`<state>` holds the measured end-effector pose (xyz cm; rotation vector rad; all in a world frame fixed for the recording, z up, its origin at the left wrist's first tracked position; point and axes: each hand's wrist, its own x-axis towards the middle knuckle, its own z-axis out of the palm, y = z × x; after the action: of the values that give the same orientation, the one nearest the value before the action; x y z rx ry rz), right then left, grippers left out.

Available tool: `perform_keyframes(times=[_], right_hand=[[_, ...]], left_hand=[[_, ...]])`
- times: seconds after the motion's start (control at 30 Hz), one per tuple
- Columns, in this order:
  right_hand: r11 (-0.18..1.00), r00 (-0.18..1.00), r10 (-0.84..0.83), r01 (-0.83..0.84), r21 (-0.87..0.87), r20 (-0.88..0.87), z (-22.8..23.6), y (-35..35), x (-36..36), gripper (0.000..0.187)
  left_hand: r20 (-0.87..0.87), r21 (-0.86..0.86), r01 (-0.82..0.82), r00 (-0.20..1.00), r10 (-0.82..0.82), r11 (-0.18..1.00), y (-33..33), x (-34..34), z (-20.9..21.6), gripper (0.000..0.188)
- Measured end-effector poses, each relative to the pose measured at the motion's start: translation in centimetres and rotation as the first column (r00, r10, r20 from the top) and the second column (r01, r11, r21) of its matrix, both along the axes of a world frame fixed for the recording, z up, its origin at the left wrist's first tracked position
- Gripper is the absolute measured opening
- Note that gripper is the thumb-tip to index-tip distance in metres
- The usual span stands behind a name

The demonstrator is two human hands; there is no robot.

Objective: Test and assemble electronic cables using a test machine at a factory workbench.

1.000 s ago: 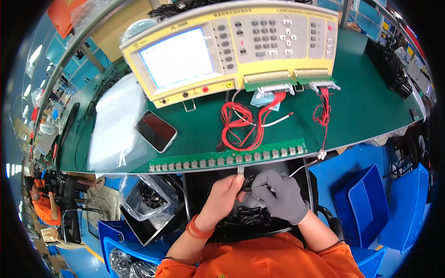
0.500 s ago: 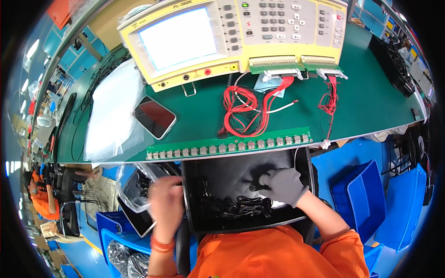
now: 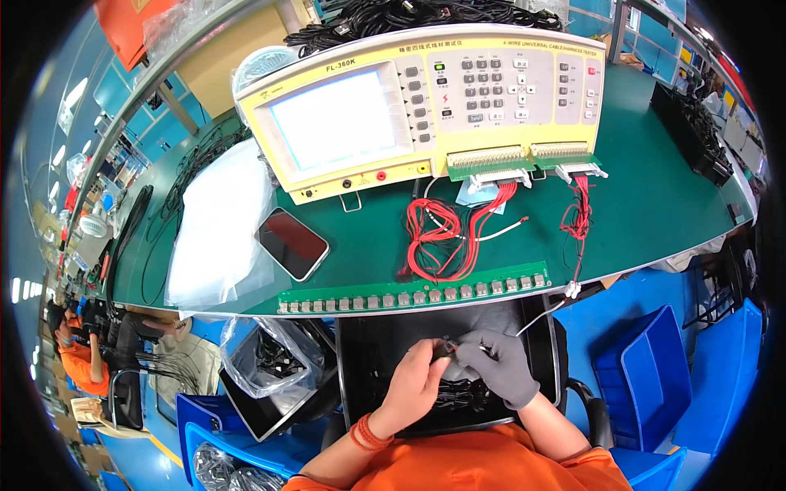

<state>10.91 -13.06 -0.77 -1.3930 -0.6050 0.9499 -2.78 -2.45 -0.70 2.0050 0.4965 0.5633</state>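
Over the black tray (image 3: 368, 340) in front of me, my two hands meet at a black cable (image 3: 448, 349), mostly hidden by the fingers. My bare left hand (image 3: 414, 380), with an orange band at the wrist, pinches it from the left. The grey-gloved right hand (image 3: 503, 370) is closed around it from the other side; a small light spot shows between its fingers. Below them, several bundled black cables (image 3: 458, 396) lie in the tray.
On the green bench stand a yellow cable tester (image 3: 426, 106), a green connector board (image 3: 417, 296) along the front edge, red wires (image 3: 434, 237), a phone (image 3: 295, 244) and white plastic sheets (image 3: 217, 229). A bag of cables (image 3: 274, 356) is left of the tray; blue bins (image 3: 643, 376) stand right.
My left hand has come right from beside the tray to meet the right hand. Both now hold the cable, which the right hand had over the tray. The view has tilted up slightly.
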Motion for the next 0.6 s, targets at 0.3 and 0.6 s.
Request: perform_keyframes(times=[0.3, 0.6], right_hand=[[0.99, 0.9, -0.046, -0.016, 0.138, 0.433, 0.4, 0.5, -0.7, 0.017], [0.981, 0.92, -0.004, -0.071, 0.18, 0.391, 0.5, 0.4, -1.0, 0.015]], left_hand=[[-0.001, -0.421, -0.13, 0.99, 0.143, 0.898, 0.6, 0.0, 0.7, 0.022], [0.067, -0.621, -0.11, 0.979, 0.193, 0.776, 0.3, -0.2, 0.8, 0.025]])
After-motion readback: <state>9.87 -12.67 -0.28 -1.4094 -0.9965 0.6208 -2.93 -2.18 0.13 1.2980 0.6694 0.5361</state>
